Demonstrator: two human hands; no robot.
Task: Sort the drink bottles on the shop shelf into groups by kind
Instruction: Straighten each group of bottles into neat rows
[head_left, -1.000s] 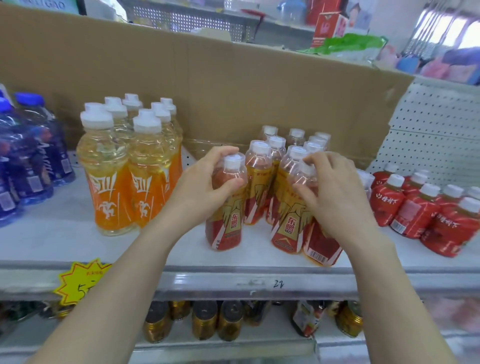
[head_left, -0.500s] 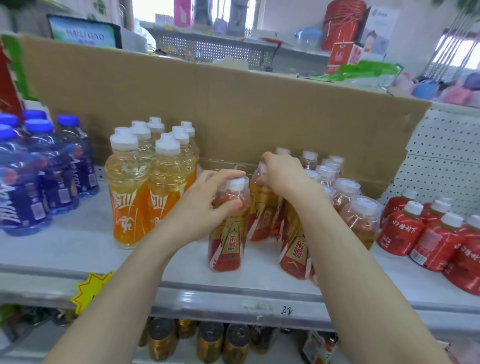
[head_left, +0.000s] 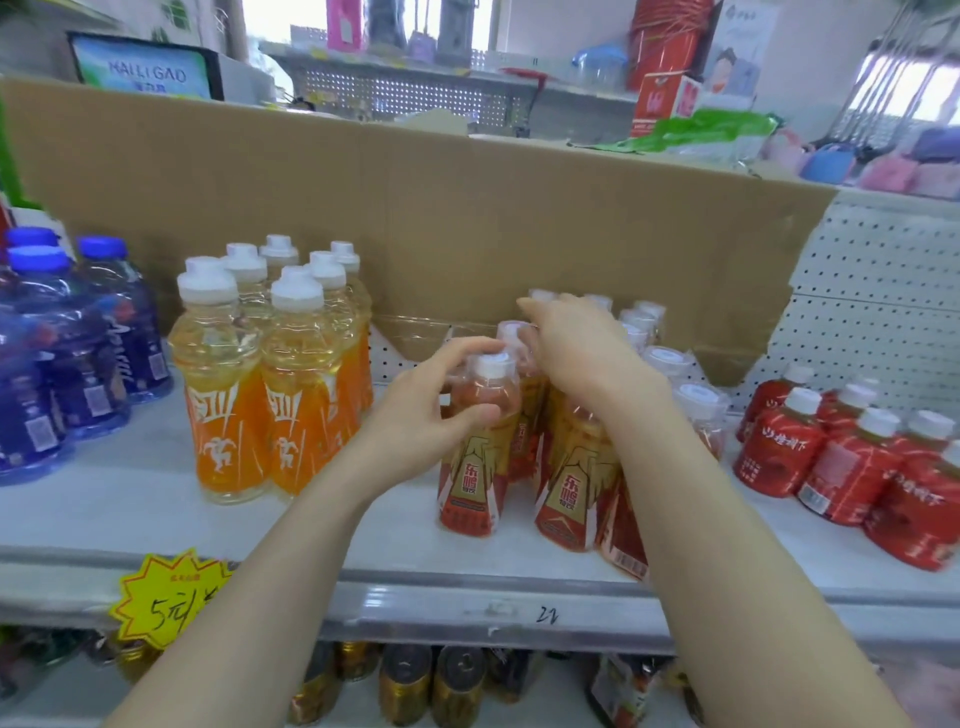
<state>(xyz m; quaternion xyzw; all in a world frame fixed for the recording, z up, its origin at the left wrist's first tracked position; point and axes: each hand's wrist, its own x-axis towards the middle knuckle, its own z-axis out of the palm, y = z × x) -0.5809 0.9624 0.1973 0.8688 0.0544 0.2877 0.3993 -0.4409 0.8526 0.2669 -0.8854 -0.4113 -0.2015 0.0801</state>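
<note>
Mid shelf (head_left: 156, 509), head cam looking down.

L hand (head_left: 415, 421): wrapped round the shoulder of the front red-gold bottle (head_left: 475, 467), just under its white cap. Thumb on near side, fingers curled over far side. Firm grasp. Bottle upright, base on shelf, at near-left corner of its group.

R hand (head_left: 576, 348): back of hand to cam, laid over the caps of the red-gold cluster (head_left: 571, 488), fingers reaching far-left across the tops. Can't tell if it grips any bottle or only rests there; fingers hidden by the hand itself.

Cluster: approx a dozen bottles, white caps, packed close, running from near edge back toward the cardboard sheet (head_left: 467, 218) that stands along the far side. Held bottle sits just beside the next front one, small gap btwn labels.

Other groups, each apart:
- orange bottles (head_left: 291, 395), left of centre, upright, tight block
- blue bottles (head_left: 78, 364), far left
- red bottles (head_left: 841, 457), right end, in front of pegboard (head_left: 872, 291)

Yellow star price tag (head_left: 166, 597) on shelf lip, near left. Gold cans (head_left: 431, 680) on the shelf below.
</note>
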